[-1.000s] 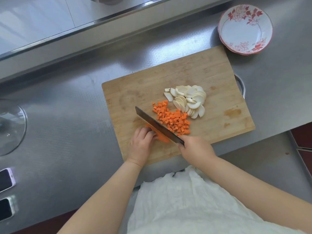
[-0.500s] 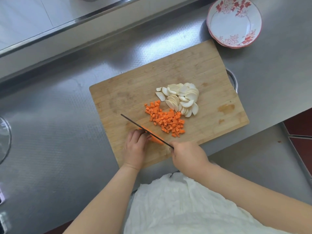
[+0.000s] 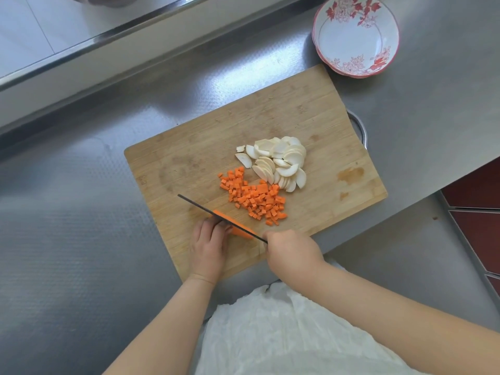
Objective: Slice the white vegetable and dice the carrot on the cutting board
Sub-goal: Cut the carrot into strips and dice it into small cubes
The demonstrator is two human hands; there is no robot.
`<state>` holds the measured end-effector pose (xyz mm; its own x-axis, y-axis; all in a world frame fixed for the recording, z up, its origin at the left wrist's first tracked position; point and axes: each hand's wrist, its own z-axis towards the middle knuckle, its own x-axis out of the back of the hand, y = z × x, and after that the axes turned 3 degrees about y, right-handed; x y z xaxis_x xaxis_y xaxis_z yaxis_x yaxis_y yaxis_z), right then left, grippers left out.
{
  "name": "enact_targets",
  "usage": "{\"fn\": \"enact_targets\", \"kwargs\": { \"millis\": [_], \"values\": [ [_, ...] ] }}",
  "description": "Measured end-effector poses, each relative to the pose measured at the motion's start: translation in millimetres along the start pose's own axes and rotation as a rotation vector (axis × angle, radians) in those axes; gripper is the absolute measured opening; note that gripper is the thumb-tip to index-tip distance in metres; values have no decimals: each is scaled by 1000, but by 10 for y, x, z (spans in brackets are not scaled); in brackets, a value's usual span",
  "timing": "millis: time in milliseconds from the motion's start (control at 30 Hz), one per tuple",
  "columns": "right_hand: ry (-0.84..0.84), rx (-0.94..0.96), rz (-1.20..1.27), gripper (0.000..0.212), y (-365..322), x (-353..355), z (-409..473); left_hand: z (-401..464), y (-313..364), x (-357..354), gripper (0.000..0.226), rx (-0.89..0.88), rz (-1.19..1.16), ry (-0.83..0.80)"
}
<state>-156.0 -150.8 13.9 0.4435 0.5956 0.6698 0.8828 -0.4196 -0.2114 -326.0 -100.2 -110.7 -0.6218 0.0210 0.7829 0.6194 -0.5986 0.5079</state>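
A wooden cutting board (image 3: 189, 158) lies on the steel counter. A pile of white vegetable slices (image 3: 276, 163) sits near its middle, with a heap of small carrot cubes (image 3: 254, 197) just in front of it. My left hand (image 3: 209, 246) holds down a piece of carrot (image 3: 238, 226) near the board's front edge, fingers curled on it. My right hand (image 3: 290, 254) grips the handle of a knife (image 3: 200, 207), whose blade stands edge-on across the carrot piece, right beside my left fingertips.
A white bowl with red flowers (image 3: 354, 36) stands on the counter behind the board's right corner. A metal handle (image 3: 361, 128) pokes out from under the board's right side. The counter drops to a lower steel surface (image 3: 405, 253) at the right front.
The blade turned from tilted flat to edge-on over the carrot piece. Both hands stayed at the carrot. The camera view shifted, so the board sits differently in frame.
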Motion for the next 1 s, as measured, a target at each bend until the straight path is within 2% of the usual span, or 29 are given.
{"fn": "enact_targets", "kwargs": {
  "millis": [267,500,667,767,867,900,933,1000],
  "values": [
    [-70,-42,34,24,-72,86,110,-41,-31,-33,6,13,37,-27],
    [-39,-24,37,25,-50,-22,76,-46,-15,-24,7,33,48,-15],
    [-11,-29,61,24,-54,-42,88,-18,-5,94,7,66,-35,-116],
    [-2,-19,43,27,-53,-72,69,110,131,400,14,54,-120,-51],
    [17,-18,42,29,-52,-82,62,567,402,675,18,-27,-102,44],
    [28,-18,41,28,-55,-83,62,774,491,713,29,-51,-69,-29],
    [40,-17,36,27,-61,-86,63,981,575,727,45,-67,-17,-213],
    [53,-19,22,24,-82,-95,42,1328,726,647,69,-2,175,-775]
  ]
}}
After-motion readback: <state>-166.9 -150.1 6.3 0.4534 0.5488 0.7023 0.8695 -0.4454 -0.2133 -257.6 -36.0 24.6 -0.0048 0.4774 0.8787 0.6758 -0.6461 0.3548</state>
